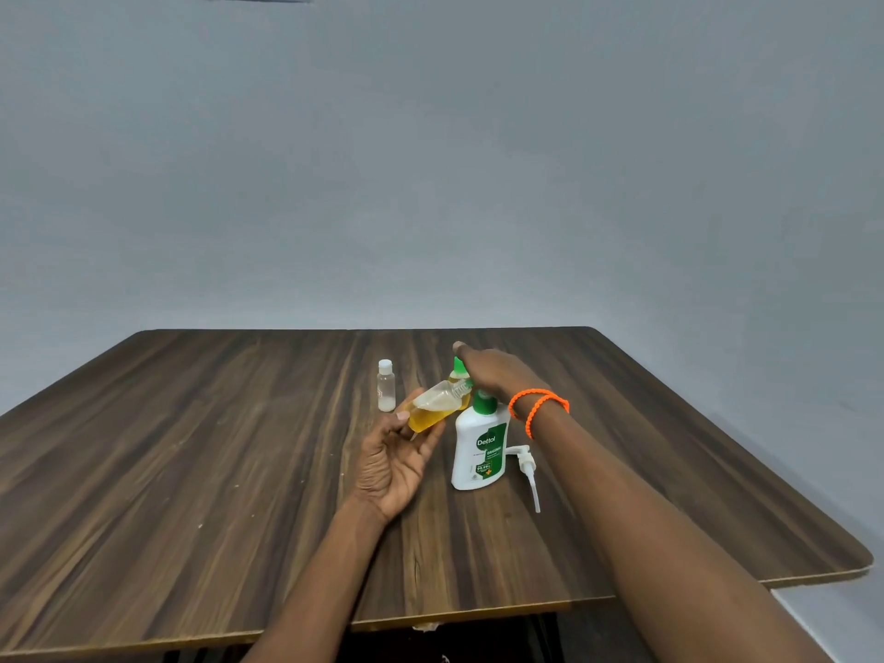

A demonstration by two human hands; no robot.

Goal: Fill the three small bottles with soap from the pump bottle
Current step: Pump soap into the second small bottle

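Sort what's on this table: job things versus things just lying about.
Job: tilted small bottle held in left hand; capped clear bottle; green-capped bottle under right hand; soap bottle; removed pump.
Lying about: nothing seen; orange bracelets are worn.

Only one item carries print I can read from here: the white pump bottle (478, 452) standing on the counter (191, 471). Its green label (492, 454) reads "Dettol" in white script across the upper part. Beneath that, "ORIGINAL" in small white capitals. Lower down sits a small badge that looks like "99.9%", though I find it blurred. Finer print on the label's left is too small for me to make out
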